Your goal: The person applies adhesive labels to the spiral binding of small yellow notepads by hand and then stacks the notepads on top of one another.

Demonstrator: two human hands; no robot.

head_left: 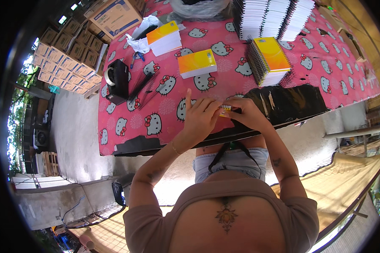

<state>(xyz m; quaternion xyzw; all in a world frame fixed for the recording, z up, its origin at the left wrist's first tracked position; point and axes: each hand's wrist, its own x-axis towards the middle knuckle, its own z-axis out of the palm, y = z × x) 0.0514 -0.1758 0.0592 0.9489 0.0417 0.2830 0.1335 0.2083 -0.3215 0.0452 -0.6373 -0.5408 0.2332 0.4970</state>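
At the near edge of the table, a small yellow notebook (225, 111) with a row of dark marks along its top sits between my two hands. My left hand (202, 113) has its fingers bent over the notebook's left side, with the thumb sticking up. From the other side my right hand (250, 113) pinches the notebook, covering much of it. Just beyond my hands lies a stack of loose yellow-orange covered sheets (197, 63). Farther right stands a pile of spiral-bound notebooks (269, 61) with yellow-orange covers and black coils.
Loose black spiral coils (144, 89) lie left, beside a black tape dispenser (118, 82). Behind them are a blue-handled tool (136, 58) and another yellow-covered stack (164, 39). Tall white spiral-bound stacks (271, 19) and a plastic bag (202, 10) stand at the back. Cartons (67, 63) are piled left.
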